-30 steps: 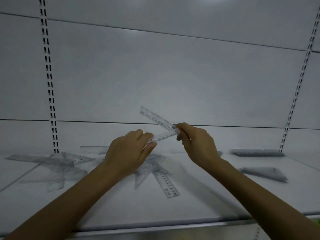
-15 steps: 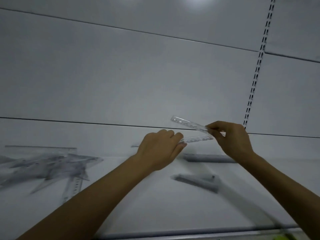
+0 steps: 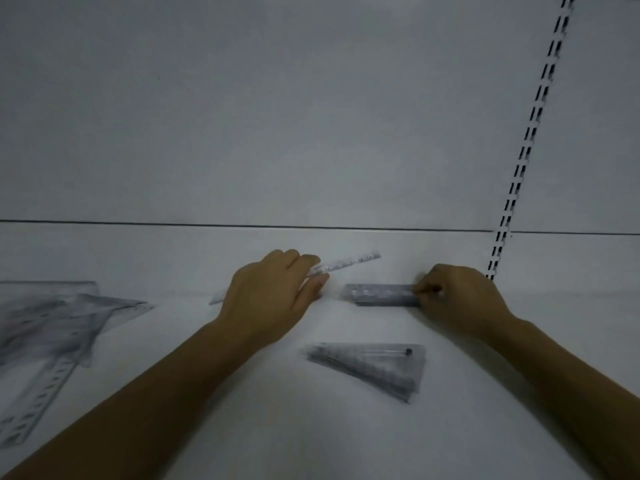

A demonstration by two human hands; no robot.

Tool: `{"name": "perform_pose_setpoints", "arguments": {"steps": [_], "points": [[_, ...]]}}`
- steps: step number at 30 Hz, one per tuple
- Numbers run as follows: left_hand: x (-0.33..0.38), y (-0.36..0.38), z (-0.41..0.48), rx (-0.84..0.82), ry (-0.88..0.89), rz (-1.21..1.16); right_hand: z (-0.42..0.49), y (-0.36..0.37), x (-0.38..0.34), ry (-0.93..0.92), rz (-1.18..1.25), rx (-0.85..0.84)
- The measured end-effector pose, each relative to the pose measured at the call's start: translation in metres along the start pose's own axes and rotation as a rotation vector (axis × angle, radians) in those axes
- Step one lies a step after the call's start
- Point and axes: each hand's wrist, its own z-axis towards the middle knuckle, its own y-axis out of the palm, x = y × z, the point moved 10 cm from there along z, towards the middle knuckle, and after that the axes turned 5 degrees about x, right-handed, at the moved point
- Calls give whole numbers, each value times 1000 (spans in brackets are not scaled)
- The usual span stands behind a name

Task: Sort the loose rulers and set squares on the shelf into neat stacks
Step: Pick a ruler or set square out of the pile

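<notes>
My left hand (image 3: 273,296) grips a clear ruler (image 3: 349,264) that points right and slightly up, above the white shelf (image 3: 311,427). My right hand (image 3: 457,299) pinches the right end of a ruler lying on top of the ruler stack (image 3: 381,294) at the back of the shelf. A stack of clear set squares (image 3: 377,368) lies in front of that stack, between my forearms. A loose heap of rulers and set squares (image 3: 59,327) is spread at the left of the shelf.
The white back panel (image 3: 277,116) rises behind the shelf. A slotted upright (image 3: 530,140) runs down it just behind my right hand. One long ruler (image 3: 38,403) of the heap reaches toward the shelf's front left.
The view swung right. My right hand carried its ruler down onto the ruler stack. My left hand followed to the right with the other ruler still in it.
</notes>
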Motion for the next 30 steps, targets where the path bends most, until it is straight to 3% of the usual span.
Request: {"name": "perform_pose_setpoints", "arguments": {"steps": [2, 4, 9, 12, 15, 19, 23, 26, 30], "points": [[-6, 8, -1, -45, -47, -7, -2, 11, 8, 63, 16, -92], [0, 13, -1, -73, 0, 31, -3, 7, 2, 40, 7, -61], [16, 20, -1, -101, 154, 191, -17, -50, -64, -366, 116, 373], [19, 10, 2, -62, 164, 189, -29, -46, -108, -577, 112, 353], [37, 9, 2, -54, 252, 172, -33, -47, -129, -661, 80, 417], [22, 5, 3, -93, 198, 148, -15, -71, -88, -447, 72, 539], [-12, 12, -8, -186, 107, 173, -10, -64, -15, -188, -30, 447], [-14, 17, -11, -207, 58, 112, -11, -51, 28, 7, 46, 375], [-5, 18, -12, -191, 57, 65, -11, -39, 39, 51, 79, 368]]}}
